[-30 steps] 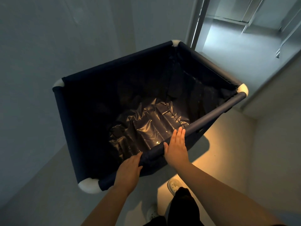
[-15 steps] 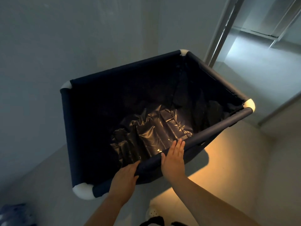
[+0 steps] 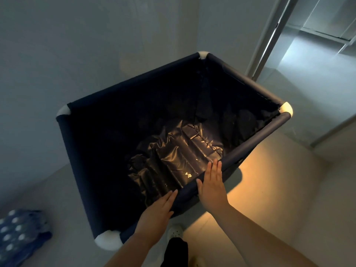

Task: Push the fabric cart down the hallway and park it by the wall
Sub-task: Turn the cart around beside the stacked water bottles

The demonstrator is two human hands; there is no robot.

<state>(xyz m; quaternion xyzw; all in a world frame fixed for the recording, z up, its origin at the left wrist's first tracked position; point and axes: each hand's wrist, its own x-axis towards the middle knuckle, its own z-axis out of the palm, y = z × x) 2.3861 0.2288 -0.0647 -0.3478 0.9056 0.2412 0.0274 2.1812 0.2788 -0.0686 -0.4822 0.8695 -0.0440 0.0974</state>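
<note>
The fabric cart (image 3: 250, 87) is a dark navy cloth bin with a padded tube rim and white corner caps, filling the middle of the view. A crumpled black plastic sheet (image 3: 173, 157) lies on its bottom. My left hand (image 3: 156, 214) rests flat on the near rim, fingers together and pointing forward. My right hand (image 3: 212, 185) lies flat on the same rim a little farther right, fingers extended. Neither hand wraps around the tube. The cart's far side stands close to the grey wall (image 3: 96, 45).
A doorway with a metal frame (image 3: 269, 39) opens at the upper right onto a brighter floor. A blue cloth with white dots (image 3: 17, 234) lies on the floor at the lower left. My white shoe (image 3: 175, 231) shows below the cart. Warm light falls on the floor at the right.
The cart has rolled forward and swung left, closer to the wall, and the doorway has shifted right. Both hands stayed flat on the near rim. The dotted cloth came into view.
</note>
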